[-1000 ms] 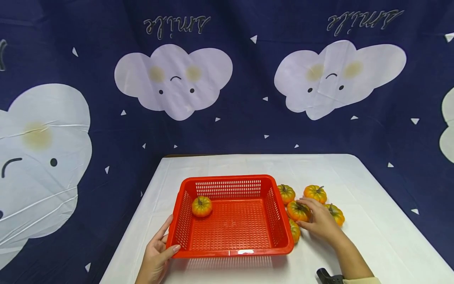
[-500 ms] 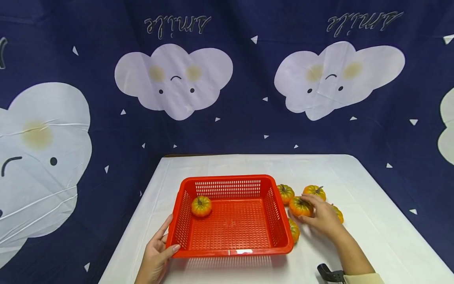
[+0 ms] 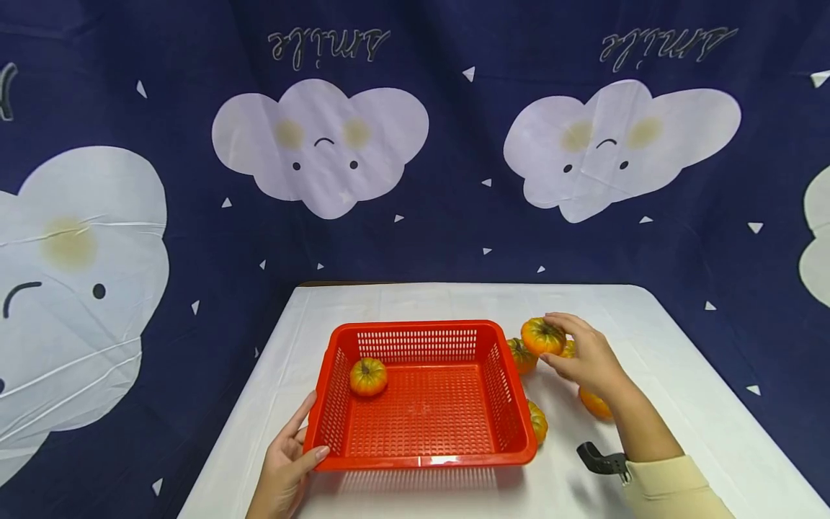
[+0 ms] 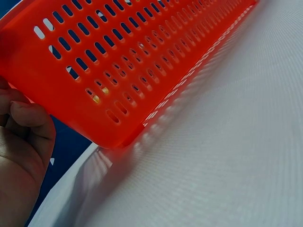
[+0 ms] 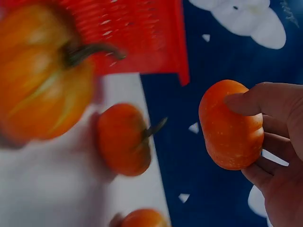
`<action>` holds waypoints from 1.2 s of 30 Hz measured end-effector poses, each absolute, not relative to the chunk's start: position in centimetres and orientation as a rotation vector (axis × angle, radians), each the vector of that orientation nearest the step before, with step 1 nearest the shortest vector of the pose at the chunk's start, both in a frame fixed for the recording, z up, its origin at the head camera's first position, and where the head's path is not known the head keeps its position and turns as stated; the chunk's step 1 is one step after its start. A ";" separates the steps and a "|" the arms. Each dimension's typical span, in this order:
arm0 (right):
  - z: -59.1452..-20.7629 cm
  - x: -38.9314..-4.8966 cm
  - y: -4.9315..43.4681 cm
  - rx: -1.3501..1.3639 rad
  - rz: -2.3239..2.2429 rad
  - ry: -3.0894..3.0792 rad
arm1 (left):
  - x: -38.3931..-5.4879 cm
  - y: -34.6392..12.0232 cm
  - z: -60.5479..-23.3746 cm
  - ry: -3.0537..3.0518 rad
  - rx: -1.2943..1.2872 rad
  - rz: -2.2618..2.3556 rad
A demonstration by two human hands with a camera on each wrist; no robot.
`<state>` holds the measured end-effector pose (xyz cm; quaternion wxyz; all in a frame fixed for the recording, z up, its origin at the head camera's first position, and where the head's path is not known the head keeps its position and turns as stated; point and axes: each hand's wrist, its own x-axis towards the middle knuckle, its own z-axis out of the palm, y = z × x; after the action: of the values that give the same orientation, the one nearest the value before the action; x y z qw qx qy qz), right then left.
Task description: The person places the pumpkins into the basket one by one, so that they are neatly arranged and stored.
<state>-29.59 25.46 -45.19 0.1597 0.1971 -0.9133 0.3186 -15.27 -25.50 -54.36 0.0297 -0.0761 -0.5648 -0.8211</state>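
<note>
A red plastic basket (image 3: 421, 461) stands on the white table, with one small orange pumpkin (image 3: 368, 377) inside at its left. My left hand (image 3: 285, 465) grips the basket's front left corner, thumb over the rim. In the left wrist view, curled fingers (image 4: 28, 116) show at the rim beside the slotted wall. Up off the table, my right hand (image 3: 586, 357) holds another small pumpkin (image 3: 541, 337) between thumb and fingers. The right wrist view shows this pumpkin (image 5: 230, 125) from its smooth side.
Right of the basket lie more pumpkins: one by its far right side (image 3: 521, 355), one near its front right corner (image 3: 537, 422), one under my right forearm (image 3: 594, 404). Another pumpkin (image 3: 568, 349) is mostly behind my right hand. A dark blue cloud-print cloth (image 3: 454, 245) hangs behind the table.
My right hand has lifted a pumpkin from the group and raised it up and away from me. My left hand and the basket have stayed in place.
</note>
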 end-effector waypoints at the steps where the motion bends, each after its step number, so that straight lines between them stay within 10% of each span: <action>1: -44.7 -29.9 25.1 0.570 0.918 -2.608 | -15.2 -25.5 -54.4 -1.742 -0.234 -2.530; 19: -39.4 -33.9 15.2 0.799 1.238 -2.544 | -15.3 -25.3 -54.2 -1.716 -0.230 -2.544; 36: -42.5 -36.0 5.4 1.086 1.139 -2.648 | -15.1 -25.7 -53.9 -1.689 -0.247 -2.571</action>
<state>-36.04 5.42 -42.54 0.0305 0.3524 -0.8593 0.3695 -15.15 -25.70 -53.94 0.0277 -0.0801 -0.5472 -0.8327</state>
